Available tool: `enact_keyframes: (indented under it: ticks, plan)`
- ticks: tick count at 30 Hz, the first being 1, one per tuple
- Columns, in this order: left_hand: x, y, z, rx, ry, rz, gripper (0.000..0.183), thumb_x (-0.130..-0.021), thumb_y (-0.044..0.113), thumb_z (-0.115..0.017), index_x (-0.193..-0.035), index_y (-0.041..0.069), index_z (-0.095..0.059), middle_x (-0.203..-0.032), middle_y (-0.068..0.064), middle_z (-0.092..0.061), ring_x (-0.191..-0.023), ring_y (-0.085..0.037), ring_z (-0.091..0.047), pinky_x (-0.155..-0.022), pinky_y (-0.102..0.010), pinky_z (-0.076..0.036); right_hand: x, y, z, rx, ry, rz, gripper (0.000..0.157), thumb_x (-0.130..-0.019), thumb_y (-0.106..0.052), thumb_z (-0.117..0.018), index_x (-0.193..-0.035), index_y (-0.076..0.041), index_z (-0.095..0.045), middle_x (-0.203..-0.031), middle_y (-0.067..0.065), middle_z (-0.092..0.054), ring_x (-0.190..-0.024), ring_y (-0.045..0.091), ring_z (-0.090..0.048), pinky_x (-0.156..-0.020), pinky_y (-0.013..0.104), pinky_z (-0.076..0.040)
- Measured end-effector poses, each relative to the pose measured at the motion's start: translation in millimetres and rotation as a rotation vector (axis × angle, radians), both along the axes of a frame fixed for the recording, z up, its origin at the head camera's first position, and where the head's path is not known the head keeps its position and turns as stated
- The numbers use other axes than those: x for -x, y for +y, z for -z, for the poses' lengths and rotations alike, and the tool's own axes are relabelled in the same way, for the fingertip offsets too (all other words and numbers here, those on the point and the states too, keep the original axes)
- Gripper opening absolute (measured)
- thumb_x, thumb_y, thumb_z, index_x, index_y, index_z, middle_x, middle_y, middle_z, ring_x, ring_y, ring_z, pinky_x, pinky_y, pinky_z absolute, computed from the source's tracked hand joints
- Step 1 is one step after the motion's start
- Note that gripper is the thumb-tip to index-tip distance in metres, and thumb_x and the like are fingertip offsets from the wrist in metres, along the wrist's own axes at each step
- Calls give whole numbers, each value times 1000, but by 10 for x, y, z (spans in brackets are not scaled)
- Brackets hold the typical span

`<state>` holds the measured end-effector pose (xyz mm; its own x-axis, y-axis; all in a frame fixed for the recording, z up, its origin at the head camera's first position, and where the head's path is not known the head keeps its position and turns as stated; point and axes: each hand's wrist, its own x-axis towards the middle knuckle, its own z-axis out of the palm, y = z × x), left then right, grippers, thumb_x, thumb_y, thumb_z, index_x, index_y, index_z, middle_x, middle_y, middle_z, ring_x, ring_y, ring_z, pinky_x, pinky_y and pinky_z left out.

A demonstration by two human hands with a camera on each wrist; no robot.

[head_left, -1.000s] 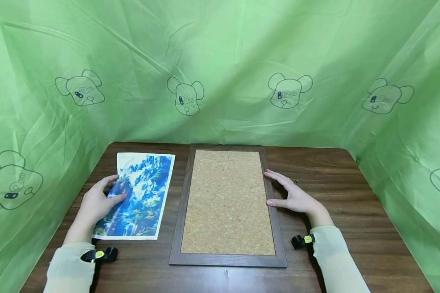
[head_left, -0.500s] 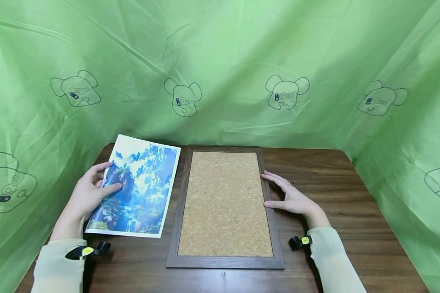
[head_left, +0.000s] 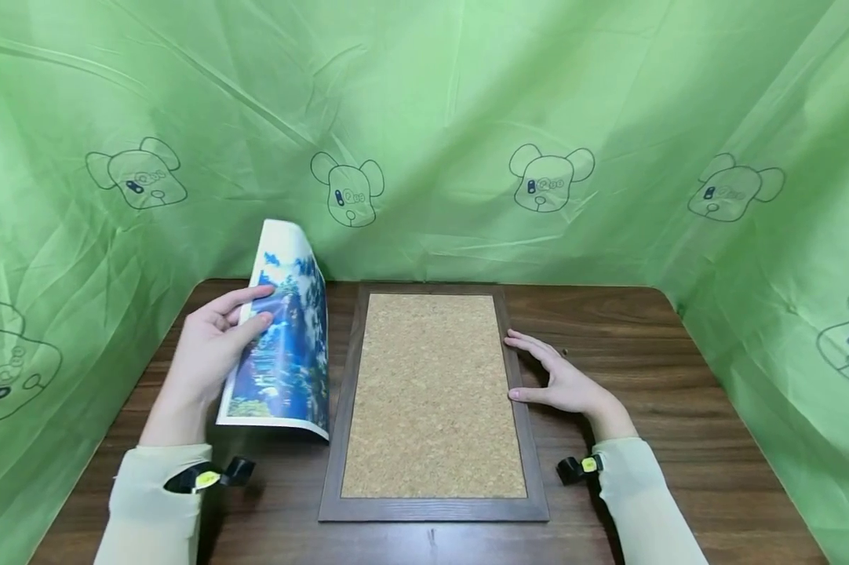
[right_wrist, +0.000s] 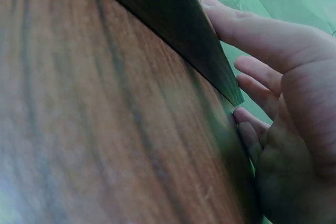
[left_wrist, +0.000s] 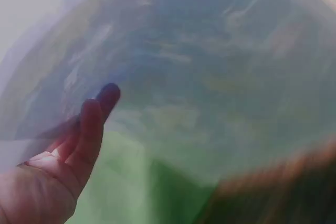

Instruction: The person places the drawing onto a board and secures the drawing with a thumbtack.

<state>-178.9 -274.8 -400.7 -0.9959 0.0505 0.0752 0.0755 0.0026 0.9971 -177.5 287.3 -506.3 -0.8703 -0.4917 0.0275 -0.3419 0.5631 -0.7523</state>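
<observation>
In the head view my left hand (head_left: pixel 216 345) pinches the left edge of a blue landscape print (head_left: pixel 290 369), thumb on its face. The sheet is lifted and bowed, its right side curving downward near the frame. Seen from the left wrist, the paper (left_wrist: pixel 210 77) shows its pale back with the picture faintly coming through, and the fingers lie behind it. A dark wood frame (head_left: pixel 431 509) with a cork panel (head_left: pixel 435 392) lies flat mid-table. Against its right rail rest the thumb and fingertips of my right hand (head_left: pixel 566 384); the right wrist view has them at the frame's side (right_wrist: pixel 173 19).
A brown wood-grain table (head_left: pixel 608 329) carries everything. Green cloth (head_left: pixel 431 94) printed with mouse-like heads hangs around its back and sides. Small black wrist devices (head_left: pixel 573 469) sit at both cuffs.
My left hand has raised the print from the table and carried it rightward toward the frame; the sheet has gone from flat to curved. My right hand stays at the frame's edge.
</observation>
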Motion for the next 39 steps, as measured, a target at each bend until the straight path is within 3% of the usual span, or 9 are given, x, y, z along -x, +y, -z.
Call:
enact_keyframes:
  ticks: [9,12,17,20,22,27,29,33,39]
  plan:
    - [-6,720,-182,-104,70,87,42,-104,10,-77,-145,4,-69,-112,-5,-83,-83,-22,-82,-66,-35,-66,12,23,16,-27,-2,7,96,-94,-38,-89,-172,-20,-37,-181,0,-24,-166,36,-19,-125,73,-20]
    - [11,890,-138,-137,73,88,44,-104,9,-76,-147,4,-67,-114,-6,-83,-87,-22,-82,-68,-36,-66,22,17,29,-25,11,0,95,-94,-37,-89,-171,-18,-38,-181,4,-24,-165,39,-19,-124,75,-20]
    - [59,1059,75,-151,26,71,46,-105,10,-76,-149,6,-65,-115,-6,-83,-92,-21,-82,-71,-36,-67,27,0,30,-11,16,-1,93,-94,-36,-90,-170,-17,-40,-180,5,-26,-165,41,-20,-124,76,-20]
    - [109,1119,233,-60,-38,97,46,-105,11,-76,-149,5,-66,-113,-8,-83,-85,-18,-80,-73,-34,-66,26,0,33,-8,6,1,93,-94,-37,-89,-170,-18,-40,-180,4,-25,-165,40,-19,-124,76,-20]
    - [130,1155,322,59,-94,150,43,-106,15,-75,-147,5,-67,-119,-11,-81,-91,-17,-78,-86,-36,-64,25,5,32,-6,2,4,92,-94,-37,-89,-170,-18,-40,-180,5,-25,-165,40,-19,-124,76,-19]
    - [115,1207,446,327,-147,307,33,-109,15,-69,-140,4,-73,-88,-5,-72,-68,-12,-58,-70,-30,-53,26,15,34,3,-19,16,97,-93,-34,-91,-172,-21,-36,-180,6,-25,-165,39,-19,-124,76,-18]
    - [103,1221,471,361,-135,325,30,-109,11,-67,-138,4,-75,-72,0,-56,-57,-12,-42,-55,-27,-42,24,16,35,6,-28,20,98,-93,-34,-91,-173,-22,-34,-180,7,-24,-166,39,-18,-124,77,-18]
    - [99,1258,544,360,-126,301,30,-109,6,-66,-137,2,-75,-66,3,-46,-56,-11,-40,-54,-25,-40,14,20,31,6,-31,20,98,-94,-33,-90,-173,-21,-34,-180,8,-24,-165,40,-18,-124,77,-18]
    - [93,1300,644,345,-133,323,33,-110,8,-66,-141,-2,-71,-79,-2,-63,-63,-14,-52,-59,-31,-55,13,25,38,8,-28,16,99,-93,-34,-91,-173,-21,-34,-181,7,-24,-166,39,-17,-125,76,-18]
